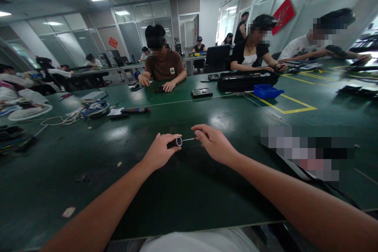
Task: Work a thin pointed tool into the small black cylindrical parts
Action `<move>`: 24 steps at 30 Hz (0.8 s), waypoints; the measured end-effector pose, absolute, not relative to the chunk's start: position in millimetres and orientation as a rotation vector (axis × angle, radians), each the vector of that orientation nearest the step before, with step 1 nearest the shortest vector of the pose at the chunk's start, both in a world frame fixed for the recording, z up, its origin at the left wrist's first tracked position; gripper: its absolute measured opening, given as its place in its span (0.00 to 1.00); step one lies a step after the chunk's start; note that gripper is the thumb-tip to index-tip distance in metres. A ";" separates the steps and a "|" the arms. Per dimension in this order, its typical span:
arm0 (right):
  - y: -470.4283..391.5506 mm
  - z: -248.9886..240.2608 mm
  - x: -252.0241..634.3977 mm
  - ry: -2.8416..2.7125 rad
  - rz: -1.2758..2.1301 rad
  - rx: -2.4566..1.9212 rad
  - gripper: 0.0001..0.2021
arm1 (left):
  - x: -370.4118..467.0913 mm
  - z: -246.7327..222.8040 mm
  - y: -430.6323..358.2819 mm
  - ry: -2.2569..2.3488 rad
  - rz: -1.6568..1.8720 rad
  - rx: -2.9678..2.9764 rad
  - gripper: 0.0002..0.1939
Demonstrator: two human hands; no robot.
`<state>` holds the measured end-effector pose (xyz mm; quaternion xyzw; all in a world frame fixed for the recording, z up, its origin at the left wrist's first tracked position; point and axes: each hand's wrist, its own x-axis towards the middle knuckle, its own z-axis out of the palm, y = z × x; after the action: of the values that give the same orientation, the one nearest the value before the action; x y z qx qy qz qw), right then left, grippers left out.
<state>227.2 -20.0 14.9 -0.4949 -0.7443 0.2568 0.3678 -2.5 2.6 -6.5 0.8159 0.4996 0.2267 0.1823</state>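
Note:
Low over the green bench, my left hand [159, 150] is closed around a short black flashlight-like cylinder [173, 144], whose round, silver-rimmed end faces right and towards me. Opposite it, my right hand [217, 144] pinches a small screwdriver [189, 139] by its reddish handle, mostly hidden by the fingers. The thin metal shaft points left, its tip at or just beside the cylinder's rim; whether it touches or goes inside I cannot tell.
On the green workbench [183, 197] lie a bare circuit-board device [202, 92], a blue bin [268, 91] and a long black housing [246, 81]. Further left are a cable pile [94, 109] and a pen-like tool [134, 110]. Co-workers sit across the bench.

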 end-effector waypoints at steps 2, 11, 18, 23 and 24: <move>-20.4 13.8 227.3 -1.928 0.639 -1.249 0.16 | -2.8 -5.8 2.3 1.419 0.641 2.299 0.20; -18.3 11.4 228.1 -1.865 0.642 -1.237 0.15 | -2.1 -6.5 2.0 1.422 0.668 2.299 0.20; -20.2 12.9 226.6 -1.886 0.614 -1.256 0.15 | -1.6 -5.1 2.6 1.452 0.651 2.291 0.20; -18.1 10.1 227.7 -1.850 0.652 -1.199 0.11 | -2.3 -5.1 2.7 1.442 0.661 2.292 0.20; -17.7 10.1 228.0 -1.847 0.666 -1.218 0.12 | -2.3 -5.5 2.5 1.432 0.657 2.290 0.20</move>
<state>228.0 -17.7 10.1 -0.4824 -0.7314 0.2638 0.4034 -2.3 2.5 -5.5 0.8105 0.5066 0.2326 0.1799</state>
